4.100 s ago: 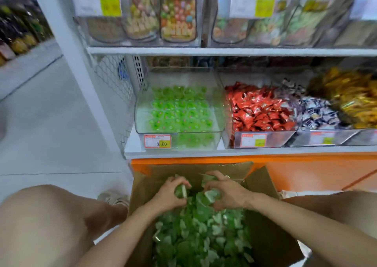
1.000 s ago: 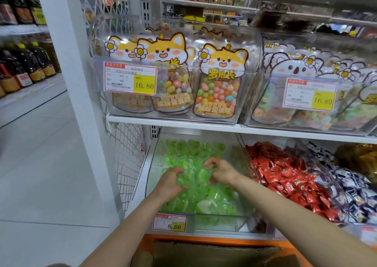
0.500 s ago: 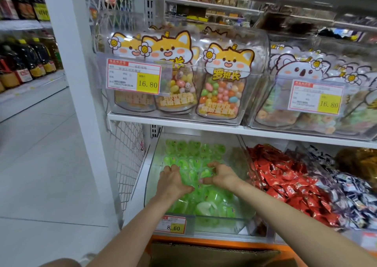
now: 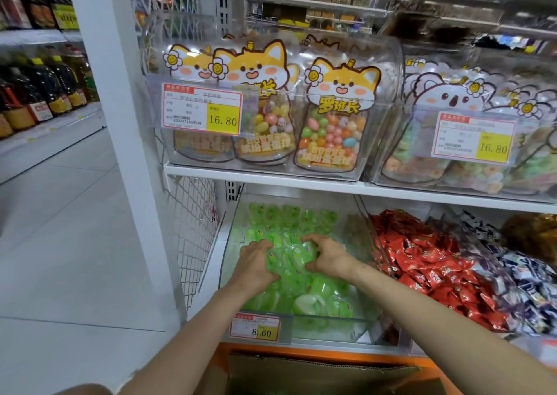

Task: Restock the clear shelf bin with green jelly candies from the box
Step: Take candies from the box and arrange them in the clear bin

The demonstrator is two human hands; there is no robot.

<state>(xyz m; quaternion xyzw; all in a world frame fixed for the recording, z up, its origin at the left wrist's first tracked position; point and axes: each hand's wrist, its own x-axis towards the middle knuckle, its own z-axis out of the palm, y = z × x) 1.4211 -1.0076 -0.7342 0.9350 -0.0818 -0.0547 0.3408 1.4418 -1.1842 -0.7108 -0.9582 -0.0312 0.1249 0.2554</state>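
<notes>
The clear shelf bin [image 4: 346, 323] sits on the lower shelf, holding a heap of green jelly candies [image 4: 297, 289]. Both my hands are inside it, over the middle of the heap. My left hand [image 4: 254, 263] and my right hand [image 4: 330, 256] face each other with fingers curled down around a clump of candies held between them. The cardboard box [image 4: 304, 373] stands below the shelf at the bottom edge of the view, and its contents are hidden.
A price tag reading 8.60 [image 4: 260, 328] hangs on the bin's front. Red-wrapped sweets [image 4: 422, 262] fill the neighbouring bin to the right. The upper shelf [image 4: 271, 177] carries clear tubs of candy jars [image 4: 328, 135]. A white post [image 4: 126, 153] and wire mesh [image 4: 190, 231] stand on the left.
My hands went from the box up into the bin with candies. Over the last second they stayed in the bin and drew together, fingers curling over a clump.
</notes>
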